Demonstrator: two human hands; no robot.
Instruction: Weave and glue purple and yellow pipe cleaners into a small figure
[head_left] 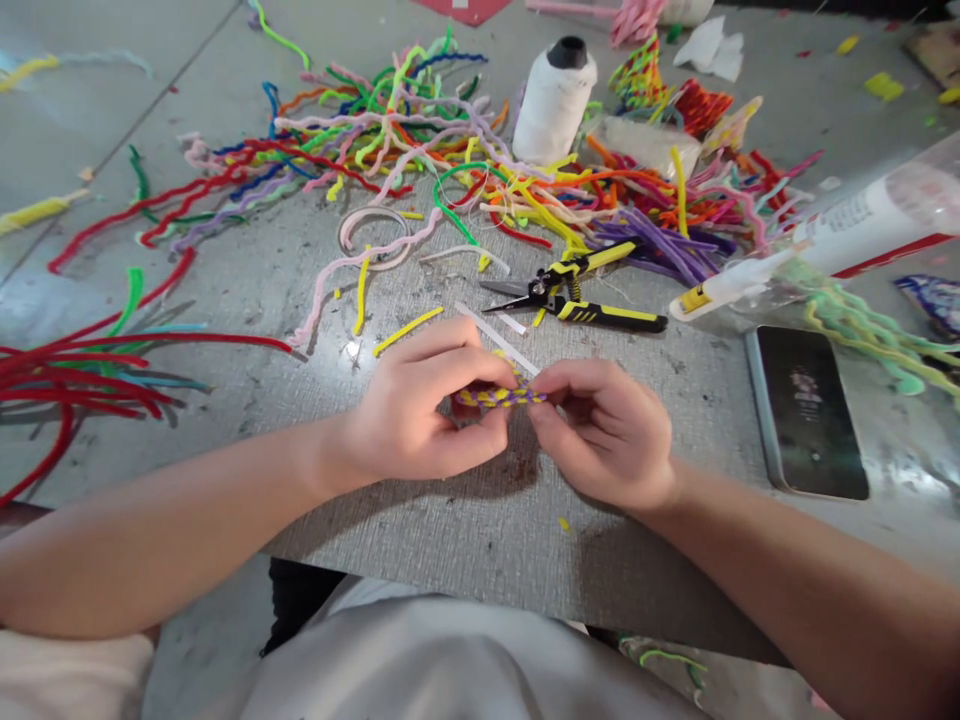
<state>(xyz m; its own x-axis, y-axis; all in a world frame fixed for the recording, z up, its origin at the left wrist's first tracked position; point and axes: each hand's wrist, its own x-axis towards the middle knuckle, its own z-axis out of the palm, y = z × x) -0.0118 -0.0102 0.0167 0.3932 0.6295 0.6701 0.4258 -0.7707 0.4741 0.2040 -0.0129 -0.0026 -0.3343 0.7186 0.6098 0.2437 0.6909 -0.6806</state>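
Yellow-and-purple braided piece (496, 397): we find it raised just over the counter (465, 535), between our left hand (431, 405) at nine o'clock and our right hand (611, 430) at three o'clock. Our left fingers curl around it and look clamped on its length, though we cannot tell quite where the thumb tip meets it. Our right fingers are together, pinching its three o'clock end.

We judge it very light, fuzzy and soft on the surface, with a springy stiffness that suggests wire inside. It should not slip much, as the nap gives our skin some grip. It is unlikely to snap, but a hard squeeze could flatten the weave or kink a strand, and any cut tip may prick us. We do best to steady the body lightly along its nine o'clock half and take the three o'clock end between thumb and forefinger, well out at the tip.

Just beyond it, towards twelve o'clock, we have a thin white strip (501, 342); at one o'clock lie the yellow-and-black snips (600, 312), at three o'clock a phone (808, 412), flat on the counter
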